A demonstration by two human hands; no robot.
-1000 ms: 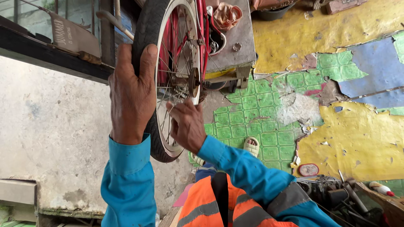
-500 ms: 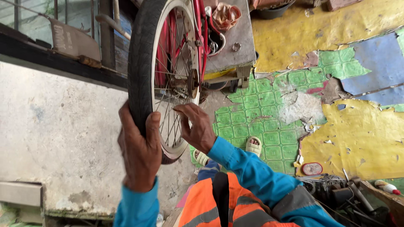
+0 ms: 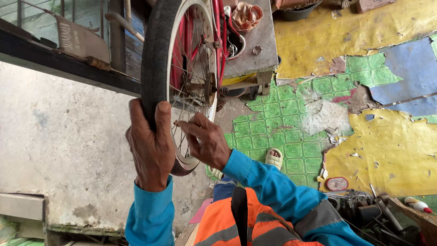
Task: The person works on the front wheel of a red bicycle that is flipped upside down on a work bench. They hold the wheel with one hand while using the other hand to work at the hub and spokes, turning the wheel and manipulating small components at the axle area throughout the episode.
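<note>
The bicycle wheel (image 3: 180,68) runs off the top edge of the frame. The left hand (image 3: 150,146) covers part of its tyre (image 3: 152,64), palm unseen. The tools (image 3: 378,212) at lower right are too cluttered to tell apart.

A floor (image 3: 400,150) of torn yellow, green and blue lino carries a red-rimmed lid (image 3: 337,184) and scattered tools (image 3: 364,212)

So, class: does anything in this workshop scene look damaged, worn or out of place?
Yes. The yellow, green and blue vinyl floor covering is torn and peeling in patches, baring grey concrete beneath. Nothing on the black-tyred, white-rimmed bicycle wheel looks visibly damaged; the left hand grips its tyre while the right hand touches the spokes.
</note>
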